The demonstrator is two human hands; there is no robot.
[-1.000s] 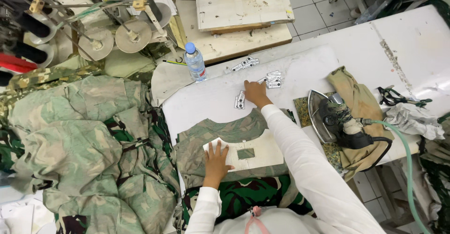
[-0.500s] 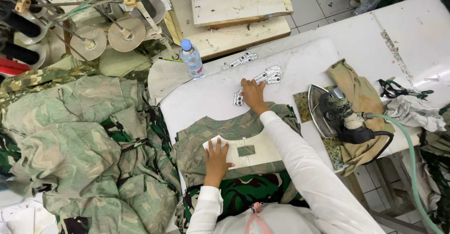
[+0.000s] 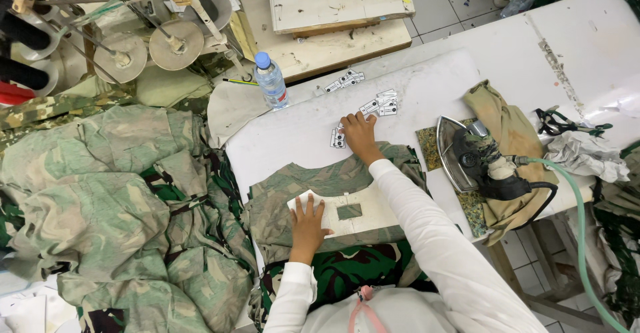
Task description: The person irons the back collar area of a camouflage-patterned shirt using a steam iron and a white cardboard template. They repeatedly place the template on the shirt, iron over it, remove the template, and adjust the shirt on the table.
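Head view: right hand (image 3: 361,133) partly hides small labels (image 3: 338,138).

The right hand (image 3: 360,135) covers part of the small labels (image 3: 338,137) (their markings too small to tell).

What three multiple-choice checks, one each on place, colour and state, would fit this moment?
1. Where does the left hand rest?
A. on the white template over the camouflage garment
B. on the bottle
C. on the iron

2. What colour is the cap of the water bottle?
A. red
B. blue
C. green

3. How does the iron stand?
A. held in the right hand
B. resting alone on the table
C. on the floor

Answers: A, its palm lies flat on the template; B, the cap shows blue; B, the right hand is at the small labels.
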